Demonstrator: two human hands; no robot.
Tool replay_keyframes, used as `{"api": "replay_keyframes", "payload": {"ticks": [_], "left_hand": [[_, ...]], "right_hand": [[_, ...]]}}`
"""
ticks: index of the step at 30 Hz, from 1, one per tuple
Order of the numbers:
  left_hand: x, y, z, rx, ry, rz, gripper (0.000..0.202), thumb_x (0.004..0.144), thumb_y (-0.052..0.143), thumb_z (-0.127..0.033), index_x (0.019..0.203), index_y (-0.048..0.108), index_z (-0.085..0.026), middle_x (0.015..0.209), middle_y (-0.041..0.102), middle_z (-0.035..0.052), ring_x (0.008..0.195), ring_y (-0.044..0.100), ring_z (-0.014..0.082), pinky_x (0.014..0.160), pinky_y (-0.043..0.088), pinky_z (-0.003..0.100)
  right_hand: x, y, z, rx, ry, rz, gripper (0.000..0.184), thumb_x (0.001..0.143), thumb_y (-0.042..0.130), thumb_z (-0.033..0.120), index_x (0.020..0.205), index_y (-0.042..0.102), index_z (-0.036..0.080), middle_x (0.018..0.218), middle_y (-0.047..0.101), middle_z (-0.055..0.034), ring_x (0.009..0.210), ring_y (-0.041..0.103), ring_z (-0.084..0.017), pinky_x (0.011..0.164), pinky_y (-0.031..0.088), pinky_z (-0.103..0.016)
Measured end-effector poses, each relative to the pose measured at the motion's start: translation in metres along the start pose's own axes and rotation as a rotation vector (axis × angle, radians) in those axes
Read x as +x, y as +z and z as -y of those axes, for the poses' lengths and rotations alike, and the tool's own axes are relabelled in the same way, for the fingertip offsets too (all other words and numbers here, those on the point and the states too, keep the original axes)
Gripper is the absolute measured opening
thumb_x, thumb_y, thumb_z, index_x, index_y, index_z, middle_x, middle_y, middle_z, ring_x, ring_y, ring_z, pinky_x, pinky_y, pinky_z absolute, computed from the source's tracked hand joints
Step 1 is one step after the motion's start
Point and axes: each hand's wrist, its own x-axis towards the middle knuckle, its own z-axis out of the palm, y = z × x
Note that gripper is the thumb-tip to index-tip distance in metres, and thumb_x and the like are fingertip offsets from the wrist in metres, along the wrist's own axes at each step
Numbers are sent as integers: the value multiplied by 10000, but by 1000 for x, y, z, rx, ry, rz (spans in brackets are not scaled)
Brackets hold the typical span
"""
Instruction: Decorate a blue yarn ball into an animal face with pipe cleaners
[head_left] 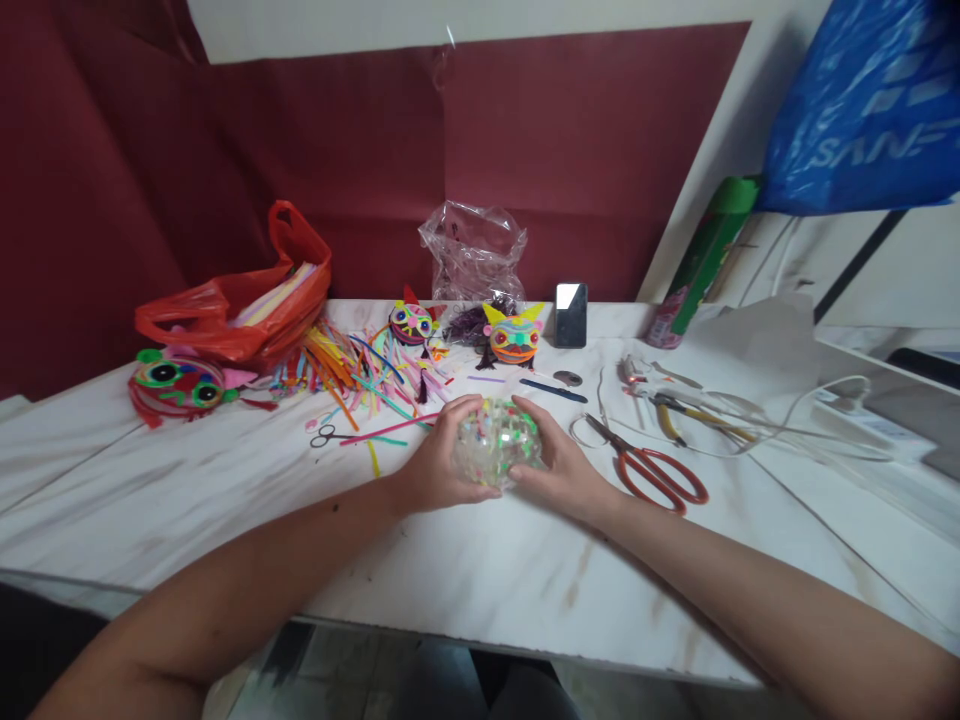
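Both my hands grip a clear, crumpled plastic bag stuffed with small colourful pieces, resting on the white marble table at centre. My left hand wraps its left side with fingers curled over the top. On the bag's right side my right hand presses with fingers closed round it.
Red-handled scissors, pliers and a glue gun lie right. Small black scissors, pipe cleaner strips, a red bag, three craft masks, a phone, an empty clear bag.
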Motion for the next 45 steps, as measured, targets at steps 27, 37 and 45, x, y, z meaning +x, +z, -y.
{"api": "replay_keyframes", "payload": {"ticks": [27,37,45], "left_hand": [[-1,-3,4,-62,-52,117,1002,586,811,-487,1385,291,-179,1409,394,180,1325,391,342,1122,317,497],[2,-7,0,-86,-131,78,1053,539,828,-545,1386,308,-195,1407,392,175,1328,386,352,1120,316,503],[0,-3,4,65,46,145,1038,567,818,-533,1401,293,-206,1416,357,192,1353,347,364,1130,295,533]], "right_hand": [[2,-9,1,-274,-285,162,880,745,735,362,1476,257,262,1535,279,-143,1437,242,-304,1142,285,-515],[2,-5,2,-133,-82,34,816,739,715,494,1426,356,238,1426,436,-142,1314,437,-303,1083,380,-465],[3,-4,2,-102,101,4,856,719,668,627,1402,400,185,1399,487,-166,1244,500,-326,1042,404,-481]]}}
